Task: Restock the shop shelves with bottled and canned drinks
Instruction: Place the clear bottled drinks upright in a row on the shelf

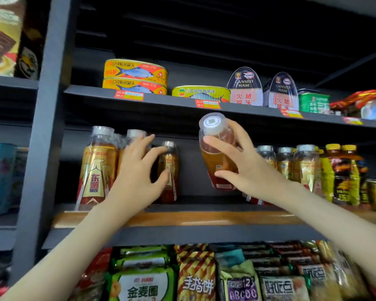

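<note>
The left hand (pixel 137 170) hid most of a capped bottle (pixel 136 134) near the left end of the middle shelf (pixel 182 218). Whether its thumb gripped or merely touched the small bottle (pixel 173 161) could not be told. The right hand (pixel 243 161) covered the right side of the tilted bottle (pixel 213 161), whose label was too blurred to read. Price tags (pixel 129 95) on the front edge of the upper shelf (pixel 161 103) were illegible. Snack packets (pixel 143 285) were cut off by the picture's bottom edge.
</note>
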